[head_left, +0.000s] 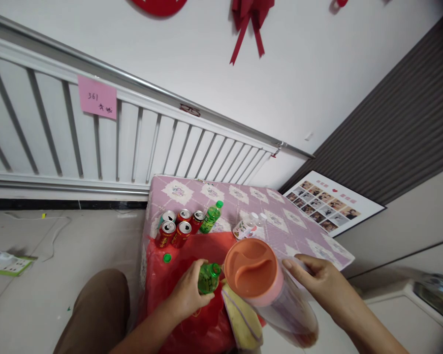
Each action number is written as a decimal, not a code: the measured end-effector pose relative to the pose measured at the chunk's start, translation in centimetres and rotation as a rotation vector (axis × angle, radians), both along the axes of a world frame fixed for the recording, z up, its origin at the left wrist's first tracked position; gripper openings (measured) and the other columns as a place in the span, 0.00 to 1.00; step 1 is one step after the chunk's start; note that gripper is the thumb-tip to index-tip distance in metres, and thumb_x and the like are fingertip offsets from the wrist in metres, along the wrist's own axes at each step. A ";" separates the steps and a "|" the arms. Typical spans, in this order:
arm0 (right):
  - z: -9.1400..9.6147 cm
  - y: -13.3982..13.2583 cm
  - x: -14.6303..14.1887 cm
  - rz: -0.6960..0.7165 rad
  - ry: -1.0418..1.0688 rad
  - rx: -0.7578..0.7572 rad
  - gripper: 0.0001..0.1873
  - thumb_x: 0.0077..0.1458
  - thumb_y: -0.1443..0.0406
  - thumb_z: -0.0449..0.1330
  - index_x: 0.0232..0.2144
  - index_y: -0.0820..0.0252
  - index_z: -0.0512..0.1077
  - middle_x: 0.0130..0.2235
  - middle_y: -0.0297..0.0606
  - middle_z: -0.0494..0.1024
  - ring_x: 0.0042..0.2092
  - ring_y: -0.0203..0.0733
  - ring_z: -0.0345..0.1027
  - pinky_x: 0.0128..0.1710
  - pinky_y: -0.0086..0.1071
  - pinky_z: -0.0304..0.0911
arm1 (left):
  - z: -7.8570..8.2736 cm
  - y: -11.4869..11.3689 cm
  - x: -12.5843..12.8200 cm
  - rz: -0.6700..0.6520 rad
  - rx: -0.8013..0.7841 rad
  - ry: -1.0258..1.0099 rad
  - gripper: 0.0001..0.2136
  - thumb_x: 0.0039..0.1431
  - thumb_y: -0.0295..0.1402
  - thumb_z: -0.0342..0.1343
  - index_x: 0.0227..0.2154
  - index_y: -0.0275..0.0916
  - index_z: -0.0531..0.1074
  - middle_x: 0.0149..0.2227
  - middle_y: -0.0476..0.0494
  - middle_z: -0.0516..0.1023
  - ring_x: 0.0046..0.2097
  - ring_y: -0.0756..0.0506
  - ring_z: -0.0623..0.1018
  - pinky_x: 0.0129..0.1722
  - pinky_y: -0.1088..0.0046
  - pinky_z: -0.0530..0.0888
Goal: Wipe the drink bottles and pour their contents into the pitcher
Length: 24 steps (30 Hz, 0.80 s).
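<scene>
My left hand (186,294) is wrapped round a green plastic bottle (207,281), whose mouth has no cap and leans toward the pitcher. My right hand (319,280) grips the handle of a clear pitcher (288,314) with an orange lid (251,270). The pitcher tilts, its lid end close to the bottle's mouth; a little brownish liquid shows at its bottom. Whether liquid is flowing between them I cannot tell. A loose green cap (167,257) lies on the red plastic sheet (192,248). Below the pitcher is a yellow cloth (241,319).
Several opened drink cans (182,233) stand at the table's left, beside a capped green bottle (211,216). Small clear bottles (245,226) stand farther right on the patterned tablecloth (239,194). A white radiator (162,142) runs behind; a photo board (332,201) leans at the right.
</scene>
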State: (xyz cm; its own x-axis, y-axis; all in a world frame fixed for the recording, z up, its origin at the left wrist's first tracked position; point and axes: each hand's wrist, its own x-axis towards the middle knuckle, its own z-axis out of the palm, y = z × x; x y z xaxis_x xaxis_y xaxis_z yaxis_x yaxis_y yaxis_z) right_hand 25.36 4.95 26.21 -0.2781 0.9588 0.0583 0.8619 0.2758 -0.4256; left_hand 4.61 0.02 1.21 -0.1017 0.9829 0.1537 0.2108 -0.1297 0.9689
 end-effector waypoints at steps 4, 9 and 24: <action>0.0 0.0 0.0 -0.007 -0.001 -0.013 0.25 0.49 0.45 0.54 0.15 0.56 0.55 0.21 0.28 0.51 0.24 0.35 0.48 0.21 0.29 0.47 | 0.0 0.0 0.0 0.001 -0.007 0.002 0.35 0.40 0.22 0.65 0.54 0.39 0.61 0.57 0.34 0.72 0.57 0.37 0.72 0.59 0.58 0.67; 0.2 -0.1 0.0 0.003 0.006 0.015 0.25 0.50 0.46 0.54 0.15 0.56 0.55 0.19 0.28 0.50 0.23 0.34 0.47 0.20 0.28 0.48 | 0.1 0.1 0.0 -0.002 -0.016 -0.010 0.35 0.40 0.22 0.65 0.54 0.40 0.61 0.56 0.35 0.72 0.57 0.37 0.73 0.59 0.57 0.67; 0.5 -0.1 0.0 -0.026 -0.024 -0.026 0.27 0.49 0.42 0.51 0.16 0.56 0.56 0.21 0.29 0.51 0.25 0.36 0.48 0.22 0.29 0.48 | -0.2 0.1 -0.1 -0.002 0.003 -0.013 0.35 0.40 0.22 0.65 0.54 0.39 0.61 0.55 0.34 0.73 0.56 0.37 0.73 0.58 0.57 0.68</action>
State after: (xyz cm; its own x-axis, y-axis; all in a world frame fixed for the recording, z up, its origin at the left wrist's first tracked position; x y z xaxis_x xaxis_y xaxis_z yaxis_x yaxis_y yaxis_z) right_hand 25.38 4.85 26.66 -0.2540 0.9668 0.0271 0.8787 0.2424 -0.4113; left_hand 4.52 0.14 0.99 -0.1021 0.9825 0.1557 0.1981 -0.1333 0.9711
